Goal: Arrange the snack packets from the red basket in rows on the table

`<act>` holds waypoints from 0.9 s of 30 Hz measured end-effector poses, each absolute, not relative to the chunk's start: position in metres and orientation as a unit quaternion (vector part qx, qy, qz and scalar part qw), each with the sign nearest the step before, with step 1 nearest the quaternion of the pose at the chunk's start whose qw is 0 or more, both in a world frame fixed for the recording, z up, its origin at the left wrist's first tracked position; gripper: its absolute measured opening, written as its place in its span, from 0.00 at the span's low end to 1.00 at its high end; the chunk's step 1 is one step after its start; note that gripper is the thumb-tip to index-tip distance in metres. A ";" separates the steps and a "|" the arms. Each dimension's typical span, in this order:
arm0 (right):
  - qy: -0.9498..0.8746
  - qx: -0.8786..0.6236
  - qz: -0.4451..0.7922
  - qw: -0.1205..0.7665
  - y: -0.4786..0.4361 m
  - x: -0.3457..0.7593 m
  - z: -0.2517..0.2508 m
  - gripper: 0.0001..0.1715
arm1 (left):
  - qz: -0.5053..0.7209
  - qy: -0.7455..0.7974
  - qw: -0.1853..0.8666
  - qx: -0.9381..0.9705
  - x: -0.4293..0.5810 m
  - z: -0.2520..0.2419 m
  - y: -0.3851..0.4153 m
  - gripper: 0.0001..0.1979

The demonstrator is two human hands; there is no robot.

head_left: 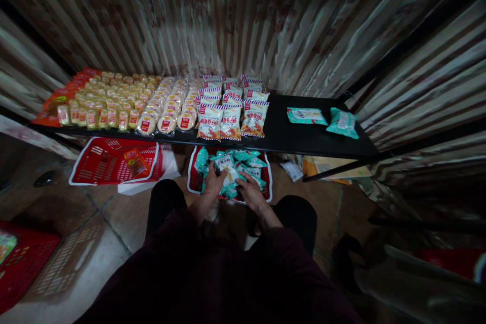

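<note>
A teal and white snack bag (228, 169) lies between my two hands, above several similar teal bags (255, 162) in a red basket with a white rim (269, 182). My left hand (214, 183) grips its left edge, thumb on the front. At the lower right edge, the fingers of my right hand (251, 191) close on the same bag. Part of each hand's grip is hidden behind the bag. On the right of the black shelf (279, 131) lie one flat teal bag (307, 115) and another teal bag (342, 122) at an angle.
Rows of white snack bags (231, 124), round packaged crackers (166, 122), small yellow packs (110, 96) and orange packages (63, 95) fill the shelf's left and middle. Below stands a red basket (102, 159) holding an orange packet (135, 162). Another red basket (28, 263) sits at the lower left.
</note>
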State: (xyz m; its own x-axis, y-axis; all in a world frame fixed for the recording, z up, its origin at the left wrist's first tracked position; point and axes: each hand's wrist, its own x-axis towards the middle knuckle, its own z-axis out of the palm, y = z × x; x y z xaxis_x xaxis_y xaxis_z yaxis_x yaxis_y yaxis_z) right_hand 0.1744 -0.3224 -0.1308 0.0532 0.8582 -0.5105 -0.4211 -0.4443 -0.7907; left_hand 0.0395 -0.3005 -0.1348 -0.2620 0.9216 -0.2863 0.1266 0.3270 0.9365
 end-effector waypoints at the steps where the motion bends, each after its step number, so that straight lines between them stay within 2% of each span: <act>1: -0.204 -0.540 0.656 0.485 -0.322 0.175 -0.132 0.24 | 0.432 0.664 0.474 0.384 0.041 -0.135 -0.299 0.31; 6: -0.205 -0.550 0.652 0.480 -0.318 0.179 -0.134 0.23 | 0.444 0.664 0.485 0.355 0.045 -0.134 -0.297 0.35; 12: -0.238 -0.569 0.660 0.428 -0.309 0.181 -0.126 0.29 | 0.457 0.640 0.494 0.370 0.045 -0.124 -0.303 0.35; 15: -0.276 -0.547 0.671 0.418 -0.306 0.179 -0.120 0.28 | 0.455 0.628 0.491 0.397 0.044 -0.120 -0.305 0.34; 19: -0.313 -0.527 0.659 0.436 -0.304 0.172 -0.114 0.25 | 0.467 0.632 0.463 0.410 0.043 -0.120 -0.305 0.32; 27: -0.291 -0.543 0.632 0.471 -0.305 0.167 -0.105 0.29 | 0.456 0.646 0.450 0.415 0.047 -0.128 -0.303 0.27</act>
State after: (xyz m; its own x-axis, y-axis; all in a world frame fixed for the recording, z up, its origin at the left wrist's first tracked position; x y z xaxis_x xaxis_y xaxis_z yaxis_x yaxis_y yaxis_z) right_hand 0.1669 -0.3051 -0.1054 0.0328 0.9108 -0.4116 -0.2783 -0.3872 -0.8790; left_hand 0.0469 -0.3030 -0.1282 -0.2500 0.9468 -0.2029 0.1255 0.2394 0.9628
